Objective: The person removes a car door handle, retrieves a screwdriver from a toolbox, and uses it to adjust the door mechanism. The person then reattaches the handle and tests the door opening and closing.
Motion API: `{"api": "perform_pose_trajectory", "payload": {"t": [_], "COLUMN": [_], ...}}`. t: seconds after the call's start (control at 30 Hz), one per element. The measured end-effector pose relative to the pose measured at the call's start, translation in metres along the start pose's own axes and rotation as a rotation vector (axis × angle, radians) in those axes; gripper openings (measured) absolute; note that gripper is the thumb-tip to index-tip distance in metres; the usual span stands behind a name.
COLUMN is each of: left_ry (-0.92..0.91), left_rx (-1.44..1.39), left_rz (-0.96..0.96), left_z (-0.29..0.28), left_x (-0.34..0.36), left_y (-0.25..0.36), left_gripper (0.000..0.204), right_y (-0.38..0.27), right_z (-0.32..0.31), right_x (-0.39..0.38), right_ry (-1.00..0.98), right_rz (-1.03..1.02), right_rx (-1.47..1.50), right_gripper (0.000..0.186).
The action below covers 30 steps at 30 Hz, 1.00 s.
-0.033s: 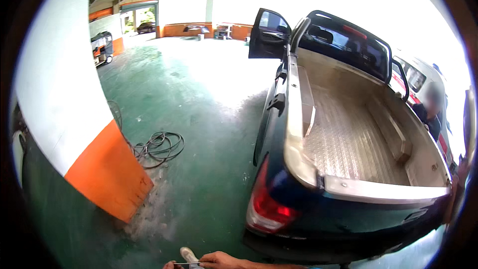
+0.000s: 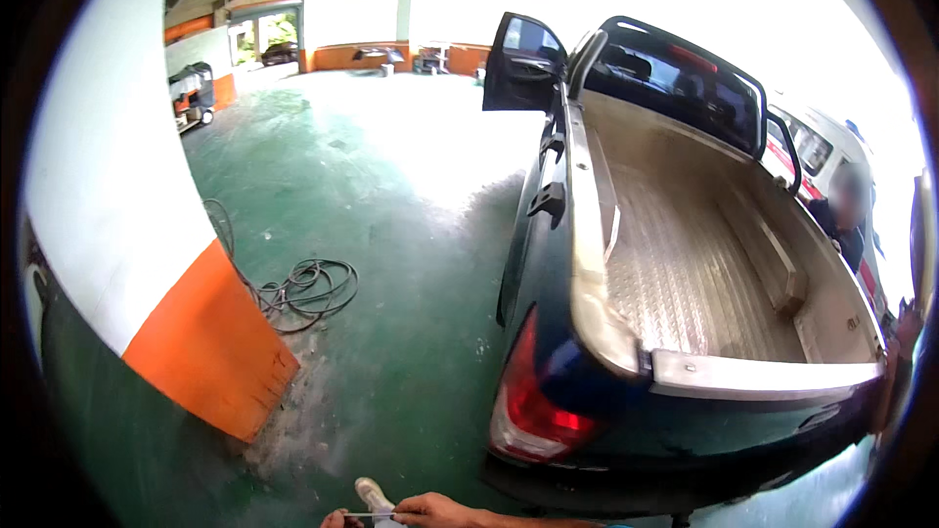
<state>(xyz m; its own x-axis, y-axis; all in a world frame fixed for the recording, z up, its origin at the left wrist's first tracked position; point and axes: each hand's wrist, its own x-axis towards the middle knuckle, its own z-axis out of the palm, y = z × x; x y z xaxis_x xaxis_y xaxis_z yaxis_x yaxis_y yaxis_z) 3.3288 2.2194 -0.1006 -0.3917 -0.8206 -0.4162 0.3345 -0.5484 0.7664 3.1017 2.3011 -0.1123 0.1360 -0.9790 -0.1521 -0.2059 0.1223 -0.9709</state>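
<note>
At the lower edge, my right hand (image 2: 435,508) is closed on one end of a thin, pale rod (image 2: 369,514). My left hand (image 2: 337,520), mostly cut off by the picture's edge, pinches the other end. The rod lies level between the two hands; its exact kind is too small to tell. Just beyond it a white shoe (image 2: 368,491) shows on the floor. To the right of my hands stands a dark blue pickup truck (image 2: 587,430), its rear corner and red tail light (image 2: 533,401) closest to me. The tailgate is up.
A white and orange column (image 2: 215,342) rises at left, with a coiled black hose (image 2: 308,288) beside it on the green floor. The truck's front left door (image 2: 523,64) hangs open. Another person (image 2: 846,215) stands beyond the truck bed, near a white van (image 2: 812,142). A cart (image 2: 193,96) stands farther back.
My view has shifted slightly, so the column and hose sit a little farther left and the truck's rear corner a little farther right. Both hands keep hold of the rod.
</note>
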Motion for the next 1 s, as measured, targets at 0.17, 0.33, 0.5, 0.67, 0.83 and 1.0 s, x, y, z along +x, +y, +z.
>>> {"api": "perform_pose_trajectory", "payload": {"t": [0.17, 0.33, 0.5, 0.67, 0.83, 1.0], "left_ry": [-0.051, -0.426, -0.519, -0.460, -0.383, -0.422], "left_rx": [0.232, 0.719, 0.567, 0.526, 0.473, 0.391], "left_rz": [-0.049, 0.182, -0.145, -0.178, -0.093, -0.105], "left_z": [0.006, 0.097, 0.165, 0.222, 0.305, 0.405], "left_x": [0.157, 0.286, 0.405, 0.527, 0.625, 0.694], "left_y": [0.069, 0.154, 0.167, 0.139, 0.160, 0.200], "left_gripper": [0.014, 0.016, 0.020, 0.021, 0.019, 0.018], "right_y": [0.012, -0.011, 0.005, 0.052, 0.037, 0.000], "right_z": [-0.030, -0.109, -0.184, -0.270, -0.416, -0.555], "right_x": [0.120, 0.196, 0.253, 0.322, 0.389, 0.437], "right_ry": [0.200, 0.613, 0.669, 0.734, 0.666, 0.592], "right_rz": [0.103, 0.089, 0.115, 0.087, 0.028, -0.007], "right_rx": [0.216, 0.199, 0.536, 0.675, 0.445, 0.256], "right_gripper": [0.033, 0.026, 0.030, 0.030, 0.033, 0.035]}}
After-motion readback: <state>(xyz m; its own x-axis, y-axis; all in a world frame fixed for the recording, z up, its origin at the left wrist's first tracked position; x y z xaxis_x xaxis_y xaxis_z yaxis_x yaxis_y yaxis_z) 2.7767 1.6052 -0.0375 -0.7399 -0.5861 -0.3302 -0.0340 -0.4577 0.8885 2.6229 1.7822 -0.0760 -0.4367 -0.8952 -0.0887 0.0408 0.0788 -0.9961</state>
